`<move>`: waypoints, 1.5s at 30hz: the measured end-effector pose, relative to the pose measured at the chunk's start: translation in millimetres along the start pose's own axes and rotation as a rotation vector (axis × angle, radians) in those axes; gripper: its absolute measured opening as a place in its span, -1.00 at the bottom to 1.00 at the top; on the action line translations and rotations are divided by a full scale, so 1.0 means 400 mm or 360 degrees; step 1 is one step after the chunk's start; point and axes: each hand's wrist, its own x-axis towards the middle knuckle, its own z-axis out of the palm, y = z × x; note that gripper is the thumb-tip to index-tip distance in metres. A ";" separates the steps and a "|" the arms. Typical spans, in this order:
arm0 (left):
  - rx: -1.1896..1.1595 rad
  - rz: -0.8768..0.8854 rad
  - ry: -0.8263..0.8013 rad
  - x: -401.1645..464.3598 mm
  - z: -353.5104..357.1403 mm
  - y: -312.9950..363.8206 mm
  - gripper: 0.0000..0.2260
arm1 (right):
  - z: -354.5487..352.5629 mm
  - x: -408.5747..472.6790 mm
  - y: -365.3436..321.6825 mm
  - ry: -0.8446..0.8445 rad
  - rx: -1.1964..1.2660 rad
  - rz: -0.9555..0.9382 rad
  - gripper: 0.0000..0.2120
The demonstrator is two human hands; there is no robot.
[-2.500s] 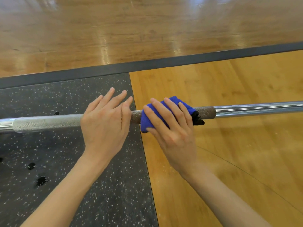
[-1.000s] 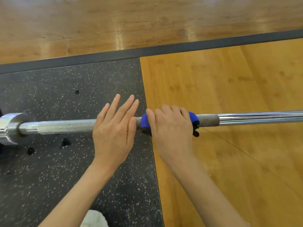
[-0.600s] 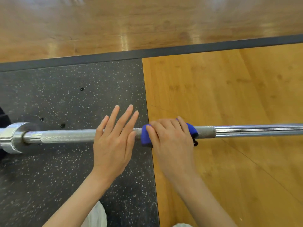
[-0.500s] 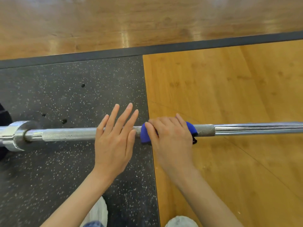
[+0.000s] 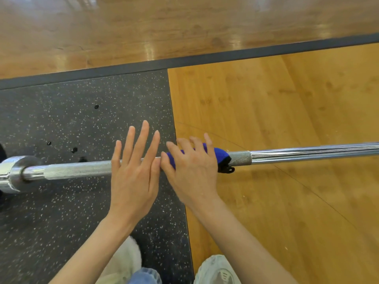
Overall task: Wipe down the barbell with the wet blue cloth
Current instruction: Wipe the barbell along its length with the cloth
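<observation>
Cloth [image 5: 219,155] under R hand [image 5: 192,171] on barbell [image 5: 307,153], L hand [image 5: 133,175] flat

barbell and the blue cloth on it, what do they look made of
Barbell: looks like chromed or polished steel, mirror glints on the smooth stretch, matte cross-hatched knurling on the grip. Blue cloth: soft fabric, perhaps microfibre, matte and folding around the bar; dark edging at its end.

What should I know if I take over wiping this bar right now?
Left hand lies flat and open on the barbell, steadying it. Right hand presses the blue cloth around the rough grip section, where the black mat meets the wood floor. How much has been wiped cannot be told. Left to do, likely: the shiny stretch to the right and the grip toward the collar.
</observation>
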 end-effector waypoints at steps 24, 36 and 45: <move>0.0035 0.0277 0.0071 0.082 0.075 0.072 -0.55 | -0.023 -0.040 0.176 0.0290 0.0054 0.0006 -0.63; -0.0030 0.0273 0.0142 0.110 0.084 0.068 -0.56 | -0.041 -0.034 0.254 0.0399 -0.0025 0.0158 -0.67; -0.0006 0.0341 0.0190 0.126 0.090 0.057 -0.57 | -0.044 -0.016 0.276 0.0357 0.0073 0.0077 -0.65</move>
